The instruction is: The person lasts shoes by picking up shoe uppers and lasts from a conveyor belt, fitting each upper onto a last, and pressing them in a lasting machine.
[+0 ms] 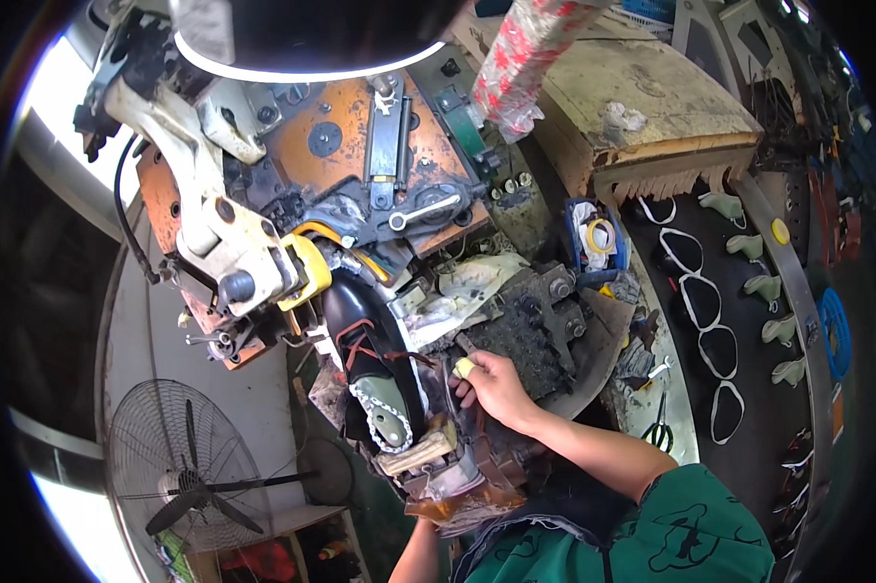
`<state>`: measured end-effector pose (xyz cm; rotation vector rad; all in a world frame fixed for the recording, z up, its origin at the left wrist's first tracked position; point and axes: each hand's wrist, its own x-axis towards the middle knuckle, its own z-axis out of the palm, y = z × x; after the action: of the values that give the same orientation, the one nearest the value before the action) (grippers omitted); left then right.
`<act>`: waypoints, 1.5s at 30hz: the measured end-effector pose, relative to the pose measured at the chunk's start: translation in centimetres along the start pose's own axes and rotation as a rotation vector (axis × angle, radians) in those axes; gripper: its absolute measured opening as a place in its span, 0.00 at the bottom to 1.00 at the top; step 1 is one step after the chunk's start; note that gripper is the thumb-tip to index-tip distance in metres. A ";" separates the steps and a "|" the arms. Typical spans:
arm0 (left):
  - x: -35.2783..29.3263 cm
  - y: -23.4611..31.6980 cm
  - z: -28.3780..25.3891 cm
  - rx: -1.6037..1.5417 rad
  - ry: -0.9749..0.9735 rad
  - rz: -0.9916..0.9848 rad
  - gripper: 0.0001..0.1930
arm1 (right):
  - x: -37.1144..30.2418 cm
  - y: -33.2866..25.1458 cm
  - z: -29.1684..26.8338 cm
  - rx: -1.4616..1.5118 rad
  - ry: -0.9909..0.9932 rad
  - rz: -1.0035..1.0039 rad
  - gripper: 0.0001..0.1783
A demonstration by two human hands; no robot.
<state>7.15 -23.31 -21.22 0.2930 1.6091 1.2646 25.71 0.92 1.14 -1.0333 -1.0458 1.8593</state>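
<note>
A black shoe (360, 330) with red lacing sits upside down on a last, clamped in a big worn machine (360, 146) with orange plates. A pale green last heel with a white chain-like edge (389, 423) shows at the shoe's near end. My right hand (496, 387) rests just right of the shoe, fingers curled against the machine's dark greasy block (521, 335), and one fingertip is wrapped in yellowish tape. What the fingers grip is hidden. My left forearm (417, 554) rises from the bottom edge, and its hand is hidden under the brown, glue-caked parts (453, 500).
At the right, a curved black conveyor (749, 408) carries white sole-shaped outlines (700, 301) and pale green pegs (760, 287). Scissors (659, 428) lie by its inner rim. A worn wooden bench (652, 97) stands behind, a standing fan (185, 476) lower left, a red-and-white wrapped pole (525, 49) on top.
</note>
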 end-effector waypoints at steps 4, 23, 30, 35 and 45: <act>-7.2 16.2 -1.2 0.467 0.112 0.231 0.12 | -3.4 -2.2 -2.2 0.090 -0.046 -0.007 0.10; -14.0 28.2 36.7 0.187 -0.801 0.066 0.34 | -18.0 -4.1 -12.7 0.053 0.096 -0.399 0.54; -17.6 14.4 59.1 0.672 -1.422 0.178 0.17 | -27.3 -2.5 -31.8 -0.274 0.790 -0.309 0.54; -23.7 -6.2 72.5 0.686 -1.530 0.220 0.22 | -35.4 6.6 -42.5 -0.422 1.550 -0.073 0.36; -39.4 -31.2 93.6 0.662 -1.663 -0.002 0.19 | -42.4 12.7 -59.5 0.012 1.762 0.039 0.13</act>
<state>112.51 -9.80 -17.99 1.3102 0.4318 0.1018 92.77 -23.80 -18.63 -1.9518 0.0966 0.3784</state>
